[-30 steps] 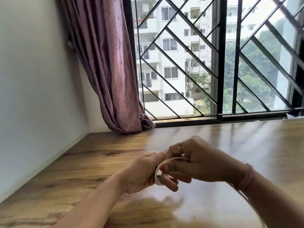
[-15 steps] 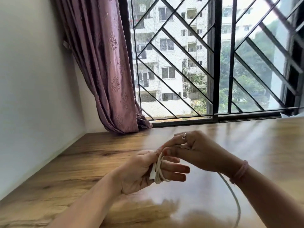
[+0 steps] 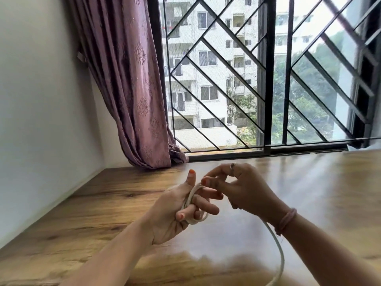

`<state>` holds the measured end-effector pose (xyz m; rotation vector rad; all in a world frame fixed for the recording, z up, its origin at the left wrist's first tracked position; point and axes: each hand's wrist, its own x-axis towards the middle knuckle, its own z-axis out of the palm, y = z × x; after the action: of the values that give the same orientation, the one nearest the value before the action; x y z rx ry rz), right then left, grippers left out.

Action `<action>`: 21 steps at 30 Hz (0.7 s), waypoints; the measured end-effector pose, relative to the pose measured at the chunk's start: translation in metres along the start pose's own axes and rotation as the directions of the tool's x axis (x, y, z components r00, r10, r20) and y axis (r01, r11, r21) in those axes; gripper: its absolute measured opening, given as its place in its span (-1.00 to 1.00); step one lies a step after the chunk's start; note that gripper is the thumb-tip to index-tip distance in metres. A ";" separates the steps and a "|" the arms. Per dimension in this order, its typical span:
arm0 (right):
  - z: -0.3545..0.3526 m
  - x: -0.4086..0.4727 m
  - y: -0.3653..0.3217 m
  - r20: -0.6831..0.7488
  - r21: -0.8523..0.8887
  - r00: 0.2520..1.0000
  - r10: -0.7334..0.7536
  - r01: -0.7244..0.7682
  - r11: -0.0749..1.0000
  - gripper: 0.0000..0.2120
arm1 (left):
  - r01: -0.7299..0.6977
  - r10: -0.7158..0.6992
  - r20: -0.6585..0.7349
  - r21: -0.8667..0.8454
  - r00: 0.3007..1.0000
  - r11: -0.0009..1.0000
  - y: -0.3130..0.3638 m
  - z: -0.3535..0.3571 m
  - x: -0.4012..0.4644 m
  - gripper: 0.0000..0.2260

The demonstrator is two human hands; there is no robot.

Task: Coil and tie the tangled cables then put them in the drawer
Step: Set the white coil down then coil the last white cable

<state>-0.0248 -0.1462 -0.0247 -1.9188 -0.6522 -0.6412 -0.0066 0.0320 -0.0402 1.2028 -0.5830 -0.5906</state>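
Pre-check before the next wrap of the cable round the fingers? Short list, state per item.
1. Loops seated round left hand fingers: ok, white cable wraps them.
2. Right hand pinching the cable: ok, near the loops.
3. Free tail slack: ok, it hangs in a curve below the right wrist.
4. Tail length left: cannot tell, runs out of view.
5. Knots in the tail: none in the visible part.
6. Drawer: not in view.

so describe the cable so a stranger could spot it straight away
Start at the wooden table below the barred window. Above it, the left hand has a white cable looped round its fingers, the tail trailing down under the right hand; nothing else here is white and cord-like.
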 end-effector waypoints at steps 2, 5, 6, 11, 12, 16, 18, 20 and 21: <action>0.000 0.000 0.000 0.004 0.016 1.000 0.021 -0.021 1.000 -0.76 | -0.006 0.005 0.024 0.027 1.000 1.000 0.006 0.000 -0.003 -0.37; -0.001 0.001 0.000 0.031 0.107 0.994 0.105 -0.108 0.988 -0.70 | -0.064 0.064 0.040 -0.015 0.997 0.998 0.013 -0.002 -0.006 -0.42; -0.001 0.002 0.001 0.059 0.147 0.988 0.140 -0.147 0.978 -0.69 | -0.079 0.080 0.029 -0.015 0.996 0.997 0.014 -0.001 -0.007 -0.42; 0.010 -0.005 0.003 0.280 0.183 0.902 0.328 -0.386 0.904 -0.78 | -0.208 0.193 -0.099 -0.185 0.976 0.960 0.021 0.003 -0.008 -0.46; 0.013 -0.008 0.003 0.327 0.150 0.879 0.346 -0.409 0.900 -0.80 | -0.252 0.230 -0.116 -0.233 0.966 0.939 0.024 0.003 -0.009 -0.49; 0.029 -0.018 -0.005 0.494 -0.034 0.805 0.328 -0.359 0.933 -0.76 | -0.357 0.323 -0.160 -0.300 0.933 0.885 0.030 0.000 -0.009 -0.48; 0.033 -0.022 -0.012 0.519 -0.285 0.815 0.257 -0.118 0.951 -0.74 | -0.370 0.333 -0.181 -0.238 0.925 0.898 0.029 0.000 -0.008 -0.48; 0.035 -0.026 -0.017 0.578 -0.412 0.795 0.182 0.093 0.906 -0.66 | -0.367 0.333 -0.233 -0.121 0.914 0.922 0.027 -0.001 -0.005 -0.51; 0.036 -0.028 -0.019 0.612 -0.422 0.775 0.158 0.151 0.894 -0.60 | -0.358 0.334 -0.248 -0.057 0.910 0.932 0.026 -0.002 -0.004 -0.53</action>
<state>-0.0523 -0.1110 -0.0451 -2.6133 -0.9808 -0.1039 -0.0053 0.0431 -0.0166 1.0231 -0.5415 -0.1697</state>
